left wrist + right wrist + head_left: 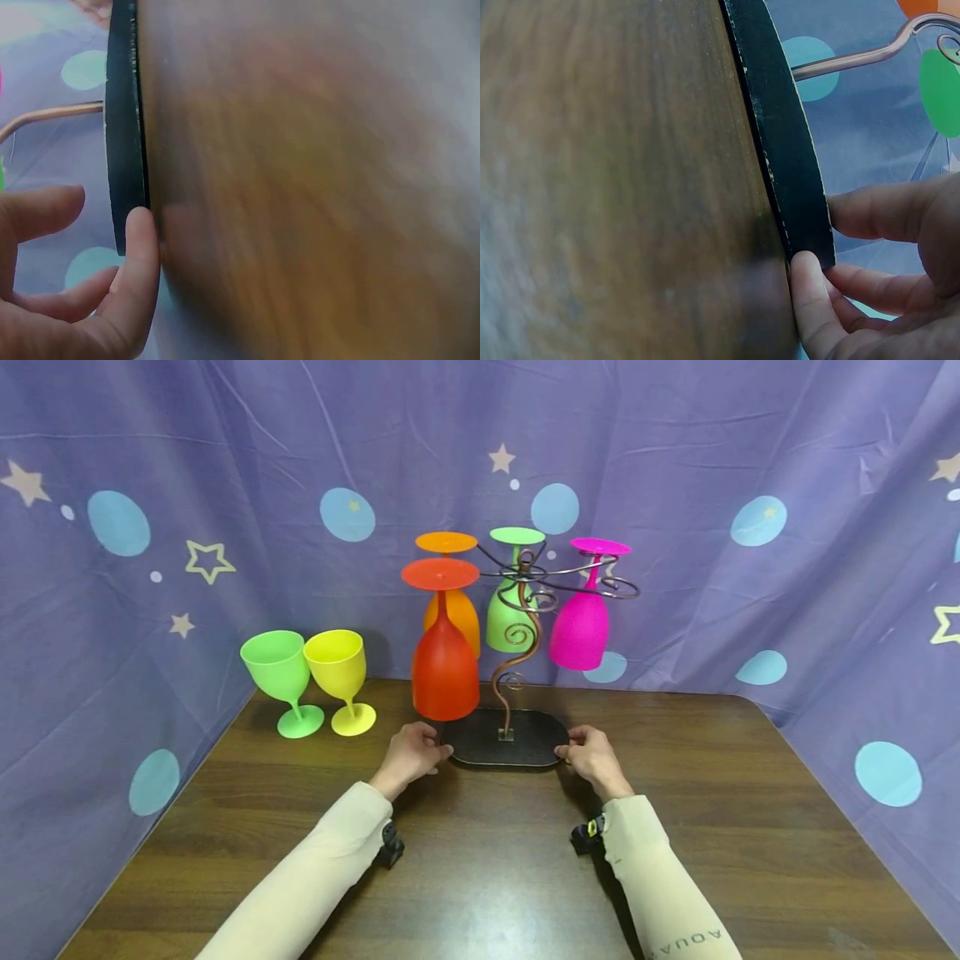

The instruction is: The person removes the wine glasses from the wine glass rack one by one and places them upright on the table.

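Observation:
A wine glass rack (507,689) with a twisting copper-coloured stem stands on a black oval base (504,756). At the base's left end, my left hand (412,753) holds its edge; in the left wrist view one fingertip (141,225) touches the front edge while another finger is raised clear of it. My right hand (596,758) pinches the opposite end between thumb and fingers (877,212). Upside down from the rack hang a red goblet (445,672), an orange goblet (467,614), a green goblet (510,614) and a magenta goblet (581,627).
Left of the rack, a light green goblet (277,664) and a yellow goblet (336,664) stand upright, side by side. The brown wooden table (480,860) ends at a purple curtain (675,443) printed with stars and blue spots.

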The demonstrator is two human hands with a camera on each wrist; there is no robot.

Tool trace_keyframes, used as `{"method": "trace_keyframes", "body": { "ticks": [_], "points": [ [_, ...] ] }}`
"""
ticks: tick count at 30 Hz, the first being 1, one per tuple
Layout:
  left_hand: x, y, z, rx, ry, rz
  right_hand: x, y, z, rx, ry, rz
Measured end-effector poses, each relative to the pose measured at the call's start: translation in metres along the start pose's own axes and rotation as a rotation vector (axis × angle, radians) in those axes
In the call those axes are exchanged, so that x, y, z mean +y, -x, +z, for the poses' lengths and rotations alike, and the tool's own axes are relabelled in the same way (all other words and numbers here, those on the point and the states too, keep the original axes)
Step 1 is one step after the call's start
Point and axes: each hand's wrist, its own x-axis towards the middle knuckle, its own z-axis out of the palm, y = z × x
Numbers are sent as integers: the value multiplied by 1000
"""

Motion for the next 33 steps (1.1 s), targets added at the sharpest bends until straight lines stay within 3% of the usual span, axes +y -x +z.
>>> {"method": "trace_keyframes", "body": {
  "ticks": [3,7,19,23,28,33],
  "points": [
    [0,-3,2,-31,192,-81,0,0,1,2,21,-7],
    [1,-6,6,-33,336,-154,0,0,2,3,44,-22],
    [6,-10,17,36,363,-213,3,1,3,4,42,-7],
    [7,-11,18,24,386,-233,1,1,-2,-31,-28,14],
    [6,-13,19,11,429,-236,-16,-3,-24,-43,-21,-25],
    [5,-14,20,21,444,-228,-55,-10,-66,64,125,-167]
  ]
}}
